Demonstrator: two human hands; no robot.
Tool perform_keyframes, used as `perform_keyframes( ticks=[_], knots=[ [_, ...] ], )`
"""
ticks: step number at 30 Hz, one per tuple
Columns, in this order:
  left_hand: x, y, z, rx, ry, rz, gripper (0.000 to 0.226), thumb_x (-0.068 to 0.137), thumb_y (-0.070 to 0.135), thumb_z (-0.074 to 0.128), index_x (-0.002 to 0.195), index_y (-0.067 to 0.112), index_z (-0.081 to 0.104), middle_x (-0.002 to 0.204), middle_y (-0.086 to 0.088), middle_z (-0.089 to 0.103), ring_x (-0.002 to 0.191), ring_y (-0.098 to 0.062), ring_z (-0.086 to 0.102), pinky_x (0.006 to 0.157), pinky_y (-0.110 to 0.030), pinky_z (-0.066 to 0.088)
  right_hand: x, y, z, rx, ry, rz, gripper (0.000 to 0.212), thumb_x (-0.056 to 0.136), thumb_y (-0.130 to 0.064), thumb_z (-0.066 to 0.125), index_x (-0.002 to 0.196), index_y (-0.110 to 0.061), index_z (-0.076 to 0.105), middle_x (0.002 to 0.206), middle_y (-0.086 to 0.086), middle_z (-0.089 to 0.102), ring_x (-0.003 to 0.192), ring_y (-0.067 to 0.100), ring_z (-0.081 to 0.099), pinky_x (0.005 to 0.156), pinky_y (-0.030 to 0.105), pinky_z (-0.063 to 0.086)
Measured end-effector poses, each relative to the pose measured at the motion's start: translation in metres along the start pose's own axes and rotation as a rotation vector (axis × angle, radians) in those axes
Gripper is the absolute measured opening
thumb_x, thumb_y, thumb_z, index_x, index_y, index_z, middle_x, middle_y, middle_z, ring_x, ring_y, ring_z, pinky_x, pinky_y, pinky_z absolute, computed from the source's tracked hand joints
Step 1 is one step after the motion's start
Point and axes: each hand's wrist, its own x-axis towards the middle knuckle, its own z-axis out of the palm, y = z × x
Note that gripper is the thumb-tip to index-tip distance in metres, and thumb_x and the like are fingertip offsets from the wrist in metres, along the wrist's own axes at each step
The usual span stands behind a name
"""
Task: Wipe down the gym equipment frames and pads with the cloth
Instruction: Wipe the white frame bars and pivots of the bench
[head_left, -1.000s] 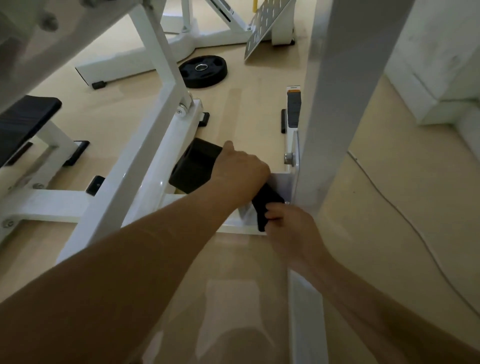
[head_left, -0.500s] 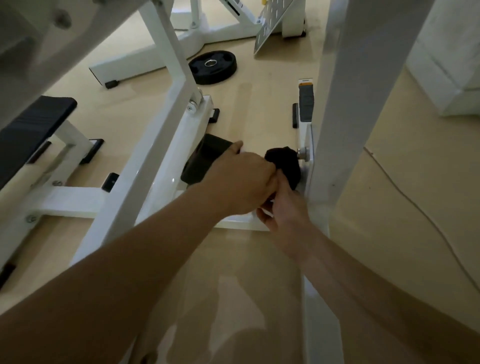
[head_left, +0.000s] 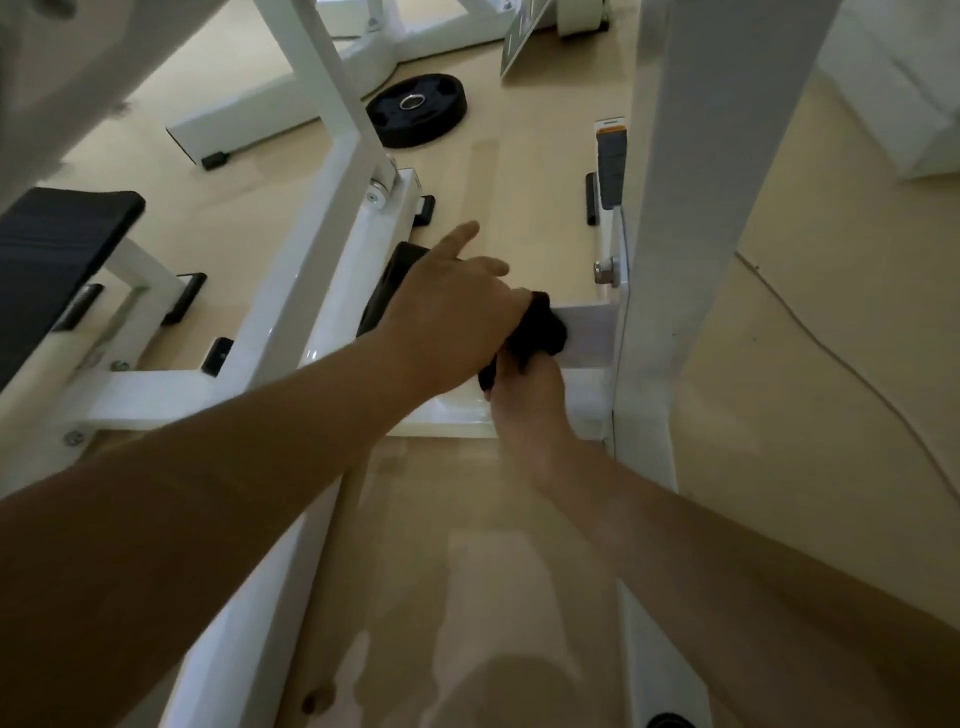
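The left forearm (head_left: 218, 519) and the right forearm (head_left: 701, 545) are bare along all of their visible length, and each runs through a bare wrist into the left hand (head_left: 452, 317) and the right hand (head_left: 527, 405), which are bare as well. The left forearm looks broad and smooth and fills much of the lower left of the view, while the right one looks slimmer. The fingers are soft with blur in the dim light; the nails seem short, though that cannot be told for sure.
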Motion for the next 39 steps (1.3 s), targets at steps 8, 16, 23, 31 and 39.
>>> perform_keyframes(
  ticks=[8,16,23,31,39],
  knots=[
    [-0.019,0.028,0.005,0.011,0.125,-0.062,0.043,0.077,0.015,0.077,0.117,0.002,0.066,0.111,-0.017,0.070,0.106,-0.029,0.067,0.107,-0.044,0.037,-0.004,0.008,-0.035,0.006,-0.154,-0.032,0.026,0.100,-0.021,0.047,0.092,-0.005,0.064,0.093,0.013,0.069,0.075,0.012,0.058,0.069,0.023,0.046],
    [-0.055,0.072,0.004,-0.240,0.060,-0.140,0.013,0.090,0.030,0.063,0.098,0.021,0.068,0.094,0.001,0.071,0.091,-0.014,0.063,0.095,-0.033,0.045,-0.038,0.027,-0.082,-0.480,0.007,-0.371,0.025,0.076,-0.016,0.066,0.055,-0.010,0.054,0.061,0.000,0.058,0.053,0.018,0.055,0.050,0.029,0.043],
    [-0.033,0.110,0.071,-0.482,-0.225,-0.310,0.047,0.096,0.022,0.047,0.141,0.011,0.039,0.134,-0.013,0.051,0.118,-0.031,0.050,0.095,-0.036,0.042,-0.019,0.077,-0.099,-1.317,-0.062,-0.783,0.040,0.078,-0.010,0.036,0.103,-0.008,0.068,0.113,0.010,0.067,0.085,0.028,0.063,0.065,0.032,0.049],
    [-0.037,0.107,0.088,-0.760,-0.157,-0.561,0.036,0.089,0.020,0.045,0.121,0.016,0.062,0.103,-0.004,0.070,0.093,-0.025,0.066,0.073,-0.023,0.046,-0.015,0.083,-0.087,-1.605,-0.096,-0.645,0.051,0.080,-0.017,0.046,0.129,-0.012,0.059,0.135,0.013,0.056,0.100,0.028,0.061,0.078,0.040,0.036],
    [-0.066,0.104,0.092,-0.824,0.068,-0.754,0.041,0.095,0.020,0.056,0.136,0.017,0.052,0.131,-0.004,0.054,0.111,-0.020,0.056,0.095,-0.030,0.048,0.017,0.070,-0.052,-1.764,-0.231,-0.635,0.038,0.085,-0.032,0.061,0.116,-0.009,0.063,0.106,0.014,0.066,0.085,0.029,0.061,0.079,0.037,0.042]
  ],
)
